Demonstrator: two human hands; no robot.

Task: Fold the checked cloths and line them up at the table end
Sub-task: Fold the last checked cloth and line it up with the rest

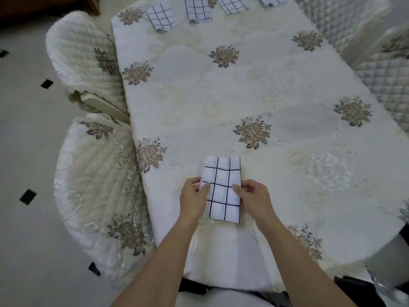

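A white cloth with dark checks (223, 185) lies folded into a narrow rectangle near the table's front edge. My left hand (193, 197) pinches its left edge, thumb on top. My right hand (252, 199) holds the right edge with curled fingers. Several folded checked cloths sit in a row at the far end of the table: one at the left (160, 17), one beside it (198, 9), another (232, 4) and a partly cut-off one (271, 0).
The table (254, 89) wears a cream cloth with embroidered flowers. Two padded chairs stand along the left side (86, 60) (97, 185), and quilted chairs (380, 69) line the right. A tiled floor lies at the left.
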